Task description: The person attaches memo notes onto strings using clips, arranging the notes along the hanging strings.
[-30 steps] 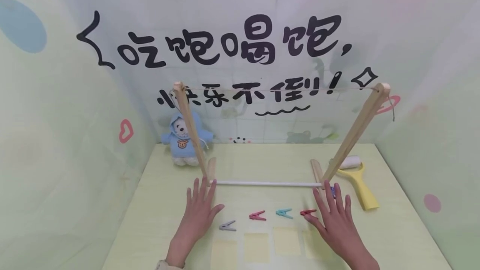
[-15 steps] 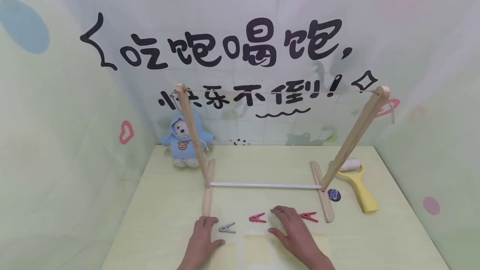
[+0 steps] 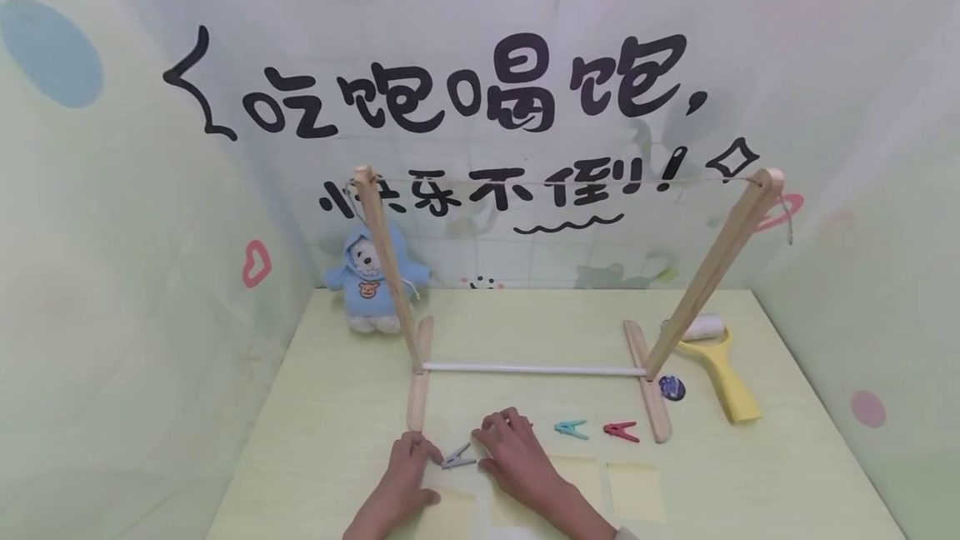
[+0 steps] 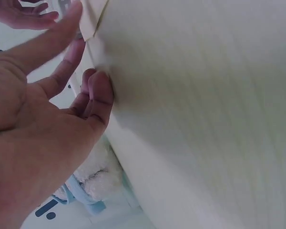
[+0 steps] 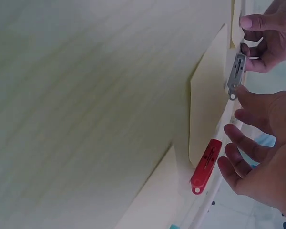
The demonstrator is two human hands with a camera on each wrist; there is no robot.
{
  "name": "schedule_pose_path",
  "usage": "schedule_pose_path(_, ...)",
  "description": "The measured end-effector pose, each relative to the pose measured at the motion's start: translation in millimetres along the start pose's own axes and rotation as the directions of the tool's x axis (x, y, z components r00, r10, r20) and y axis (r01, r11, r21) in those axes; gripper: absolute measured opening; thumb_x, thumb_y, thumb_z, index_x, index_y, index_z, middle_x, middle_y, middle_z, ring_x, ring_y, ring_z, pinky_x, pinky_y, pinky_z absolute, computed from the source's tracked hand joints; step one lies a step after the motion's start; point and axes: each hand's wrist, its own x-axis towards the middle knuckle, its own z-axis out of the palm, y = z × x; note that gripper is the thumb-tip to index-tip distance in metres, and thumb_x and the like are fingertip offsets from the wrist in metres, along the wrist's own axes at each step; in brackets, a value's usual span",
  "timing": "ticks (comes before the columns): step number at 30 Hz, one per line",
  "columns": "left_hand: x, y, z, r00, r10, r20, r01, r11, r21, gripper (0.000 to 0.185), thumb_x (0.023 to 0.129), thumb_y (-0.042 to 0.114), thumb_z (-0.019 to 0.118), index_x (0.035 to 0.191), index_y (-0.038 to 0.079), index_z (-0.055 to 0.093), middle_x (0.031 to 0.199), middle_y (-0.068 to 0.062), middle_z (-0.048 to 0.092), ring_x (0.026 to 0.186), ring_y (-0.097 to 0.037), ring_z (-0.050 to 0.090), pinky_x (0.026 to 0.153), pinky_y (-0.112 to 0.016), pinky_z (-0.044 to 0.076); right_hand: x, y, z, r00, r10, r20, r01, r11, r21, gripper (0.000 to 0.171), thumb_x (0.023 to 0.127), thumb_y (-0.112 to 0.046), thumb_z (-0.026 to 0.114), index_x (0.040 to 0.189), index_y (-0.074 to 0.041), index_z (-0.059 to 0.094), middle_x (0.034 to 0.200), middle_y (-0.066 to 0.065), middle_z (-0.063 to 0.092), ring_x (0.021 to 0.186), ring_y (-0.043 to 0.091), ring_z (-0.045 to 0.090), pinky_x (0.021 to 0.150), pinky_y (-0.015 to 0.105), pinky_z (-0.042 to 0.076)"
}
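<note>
A grey clothespin [image 3: 459,460] lies between the two hands on the tabletop. My left hand [image 3: 401,477] is at its left end, with a fingertip close to it. From the other side my right hand [image 3: 521,457] reaches its spread ends; in the right wrist view the thumb is at the tip of the grey clothespin [image 5: 237,76], and contact is hard to tell. A pink-red clothespin [image 5: 206,167] is mostly hidden under the right hand in the head view. Farther right lie a teal clothespin [image 3: 572,429] and a red clothespin [image 3: 621,431].
Pale yellow paper squares [image 3: 636,492] lie along the front. Behind the clothespins stands a wooden rack [image 3: 708,273] with a white rod [image 3: 532,369] and a string across its top. A plush toy [image 3: 369,286], a yellow-handled roller [image 3: 727,382] and a dark round disc [image 3: 672,388] flank it.
Both hands have come down from the rack's feet. The right hand has swept left past the teal clothespin to the grey one, which has tilted slightly. The left hand has drawn nearer to it.
</note>
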Motion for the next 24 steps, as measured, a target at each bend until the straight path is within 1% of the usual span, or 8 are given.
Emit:
schedule_pose_path(4,-0.7,3.1,-1.7,1.000,0.009,-0.009,-0.009,1.000,0.013,0.043,0.072,0.015,0.086,0.107,0.013,0.060,0.127,-0.012,0.042,0.123,-0.036,0.042,0.107,-0.062,0.041,-2,-2,8,1.000,-0.021,0.011,0.021,1.000,-0.019,0.034,0.076,-0.029,0.086,0.105,-0.021,0.071,0.110,-0.001,0.061,0.103,0.017,0.048,0.085,0.036,0.046)
schedule_pose_path(7,-5.4,4.0,-5.9,1.000,0.011,-0.017,-0.010,0.999,0.041,0.047,0.072,0.022,0.087,0.108,0.011,0.059,0.126,-0.014,0.044,0.122,-0.038,0.044,0.104,-0.061,0.044,-2,-3,12,0.999,-0.031,0.012,0.032,0.999,-0.031,0.037,0.076,-0.031,0.086,0.108,-0.022,0.070,0.111,-0.003,0.061,0.105,0.017,0.049,0.089,0.037,0.048)
schedule_pose_path(11,-14.1,-1.9,-5.4,0.999,-0.012,-0.033,0.017,0.989,0.144,0.060,0.066,0.036,0.091,0.109,0.012,0.057,0.123,-0.014,0.046,0.112,-0.030,0.045,0.093,-0.051,0.053,0,-2,16,0.998,-0.055,-0.011,0.055,0.998,-0.032,0.043,0.075,-0.034,0.086,0.113,-0.024,0.069,0.112,-0.004,0.060,0.106,0.016,0.049,0.091,0.039,0.049)
schedule_pose_path(13,-19.1,-5.9,-2.1,0.999,-0.001,-0.049,0.010,0.980,0.198,0.062,0.064,0.040,0.092,0.108,0.014,0.056,0.121,-0.011,0.046,0.107,-0.025,0.043,0.085,-0.041,0.053,1,-2,17,0.997,-0.070,-0.025,0.069,0.997,-0.043,0.039,0.075,-0.035,0.086,0.109,-0.025,0.070,0.111,-0.003,0.060,0.106,0.017,0.049,0.091,0.039,0.048)
schedule_pose_path(16,-25.1,-9.8,1.6,0.997,0.036,-0.076,-0.018,0.975,0.223,0.053,0.066,0.038,0.091,0.102,0.018,0.057,0.118,-0.007,0.045,0.103,-0.021,0.041,0.081,-0.034,0.049,2,-2,18,0.996,-0.079,-0.033,0.077,0.995,-0.057,0.031,0.075,-0.035,0.086,0.100,-0.025,0.071,0.110,-0.003,0.060,0.106,0.018,0.050,0.090,0.038,0.047)
schedule_pose_path(18,-25.6,-10.6,2.3,0.995,0.054,-0.087,-0.032,0.971,0.237,0.044,0.069,0.035,0.089,0.097,0.019,0.058,0.117,-0.005,0.045,0.102,-0.019,0.039,0.081,-0.032,0.046,2,-2,18,0.997,-0.073,-0.030,0.071,0.995,-0.066,0.028,0.077,-0.035,0.085,0.098,-0.024,0.071,0.110,-0.003,0.060,0.107,0.019,0.050,0.092,0.038,0.047)
schedule_pose_path(20,-24.6,-10.3,1.1,0.995,0.050,-0.090,-0.027,0.969,0.244,0.037,0.070,0.032,0.088,0.091,0.020,0.060,0.115,-0.004,0.045,0.101,-0.019,0.039,0.081,-0.032,0.045,2,-2,17,0.997,-0.065,-0.029,0.063,0.996,-0.055,0.026,0.080,-0.033,0.084,0.099,-0.022,0.070,0.110,-0.003,0.061,0.108,0.020,0.051,0.093,0.039,0.046)
schedule_pose_path(24,-21.2,-10.8,-2.4,0.998,0.007,-0.058,0.007,0.969,0.248,0.031,0.073,0.030,0.087,0.085,0.019,0.061,0.113,-0.006,0.047,0.099,-0.021,0.038,0.080,-0.032,0.042,4,-1,12,0.998,-0.043,-0.048,0.043,0.999,-0.006,0.028,0.083,-0.030,0.082,0.105,-0.018,0.069,0.111,-0.004,0.064,0.107,0.018,0.054,0.092,0.038,0.045)
